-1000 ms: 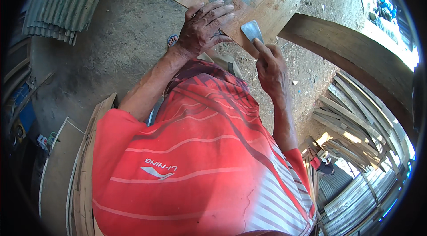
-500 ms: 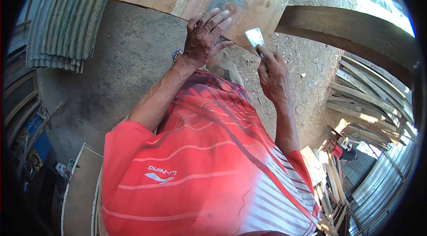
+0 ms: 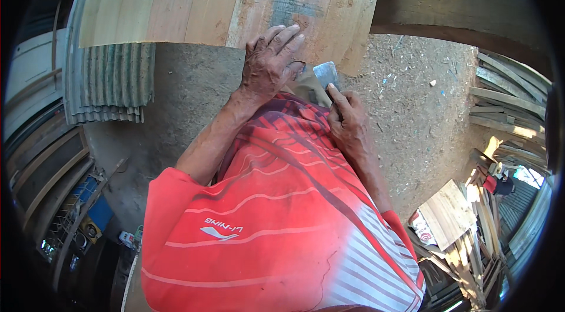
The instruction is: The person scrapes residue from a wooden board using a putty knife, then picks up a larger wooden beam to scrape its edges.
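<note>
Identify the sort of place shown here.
Probably a rough woodworking yard or workshop: a panel of joined wooden boards ahead, timber planks piled at right, and corrugated sheets at left.

Looked like woodwkg shop: plank panel (image 3: pixel 215 0) was dusty in spots; thick timber beam (image 3: pixel 453 15) ran just R of it; corrug. sheets (image 3: pixel 118 77) stood nr panel's L edge; lumber stack (image 3: pixel 506 99) & scrap boards (image 3: pixel 447 212) lay well off panel's R side; debris littered grnd (image 3: pixel 406 129) between.
</note>
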### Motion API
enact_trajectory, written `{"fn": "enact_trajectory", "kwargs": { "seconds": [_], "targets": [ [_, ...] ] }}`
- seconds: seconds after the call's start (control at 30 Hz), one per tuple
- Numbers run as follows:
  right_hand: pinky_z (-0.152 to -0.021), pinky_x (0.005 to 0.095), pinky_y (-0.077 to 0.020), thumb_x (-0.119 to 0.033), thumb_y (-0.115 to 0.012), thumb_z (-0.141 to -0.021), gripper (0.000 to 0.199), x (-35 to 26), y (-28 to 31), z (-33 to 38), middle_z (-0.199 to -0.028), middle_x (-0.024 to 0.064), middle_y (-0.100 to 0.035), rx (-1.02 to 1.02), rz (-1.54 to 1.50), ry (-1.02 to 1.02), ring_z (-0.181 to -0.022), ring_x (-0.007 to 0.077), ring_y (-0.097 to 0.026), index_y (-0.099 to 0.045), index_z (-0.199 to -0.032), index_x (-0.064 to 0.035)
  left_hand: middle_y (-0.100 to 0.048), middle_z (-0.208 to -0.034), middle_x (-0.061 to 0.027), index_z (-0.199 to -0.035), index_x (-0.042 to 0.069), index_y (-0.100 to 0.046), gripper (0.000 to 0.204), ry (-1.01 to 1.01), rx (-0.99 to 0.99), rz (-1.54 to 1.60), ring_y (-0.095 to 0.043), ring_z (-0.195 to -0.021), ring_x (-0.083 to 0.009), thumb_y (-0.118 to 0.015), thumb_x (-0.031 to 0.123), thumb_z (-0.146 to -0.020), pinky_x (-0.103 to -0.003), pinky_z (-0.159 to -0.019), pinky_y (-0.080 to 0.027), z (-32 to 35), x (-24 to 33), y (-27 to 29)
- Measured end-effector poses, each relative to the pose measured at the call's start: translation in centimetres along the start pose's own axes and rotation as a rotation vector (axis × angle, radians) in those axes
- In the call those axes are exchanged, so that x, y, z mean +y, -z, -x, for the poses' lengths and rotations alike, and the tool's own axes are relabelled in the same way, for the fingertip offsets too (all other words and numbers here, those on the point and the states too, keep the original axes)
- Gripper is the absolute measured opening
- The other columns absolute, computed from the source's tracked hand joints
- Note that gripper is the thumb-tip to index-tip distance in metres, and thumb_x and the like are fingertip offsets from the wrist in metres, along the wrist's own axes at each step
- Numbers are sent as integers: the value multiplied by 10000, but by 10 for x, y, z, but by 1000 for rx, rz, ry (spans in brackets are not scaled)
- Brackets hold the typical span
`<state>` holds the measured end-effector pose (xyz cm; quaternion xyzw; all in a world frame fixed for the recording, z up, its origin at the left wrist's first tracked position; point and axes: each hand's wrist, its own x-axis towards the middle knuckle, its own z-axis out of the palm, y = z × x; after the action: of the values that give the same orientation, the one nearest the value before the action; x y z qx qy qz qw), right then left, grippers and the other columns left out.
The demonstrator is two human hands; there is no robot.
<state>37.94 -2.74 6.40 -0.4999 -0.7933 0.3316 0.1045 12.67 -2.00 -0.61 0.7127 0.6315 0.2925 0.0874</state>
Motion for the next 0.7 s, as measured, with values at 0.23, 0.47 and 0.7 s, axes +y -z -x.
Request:
{"fn": "enact_trajectory", "kwargs": {
  "seconds": [0.23, 0.47, 0.7],
  "targets": [
    [-806, 450, -578, 17, -661, -935, 509, -8, -12, -3, -1086, 194, -664, 103, -66, 27, -956, 364, -692, -659, -1429, -110, -617, -1479, -58, -1382, 100, -684, 716, -69, -111, 105, -550, -1321, -298, -925, 295, -737, -434, -1111, -443, -25, -17, 21],
    [-805, 450, -571, 28, -656, -934, 511, -34, -32, -29, -1100, 200, -666, 189, 7, -80, -950, 381, -696, -650, -1431, -89, -629, -1448, -113, -1373, 76, -679, 719, -175, -200, 331, -593, -1275, -337, -941, 280, -735, -443, -1082, -490, -46, -42, 36],
    [-820, 456, -561, 66, -643, -922, 535, -61, -57, -41, -1056, 213, -655, 351, 35, -186, -941, 375, -684, -637, -1440, -68, -638, -1441, -120, -1378, 88, -671, 665, -227, -191, 385, -595, -1322, -335, -927, 246, -785, -441, -1104, -499, -51, -92, 63]
  ]
}}
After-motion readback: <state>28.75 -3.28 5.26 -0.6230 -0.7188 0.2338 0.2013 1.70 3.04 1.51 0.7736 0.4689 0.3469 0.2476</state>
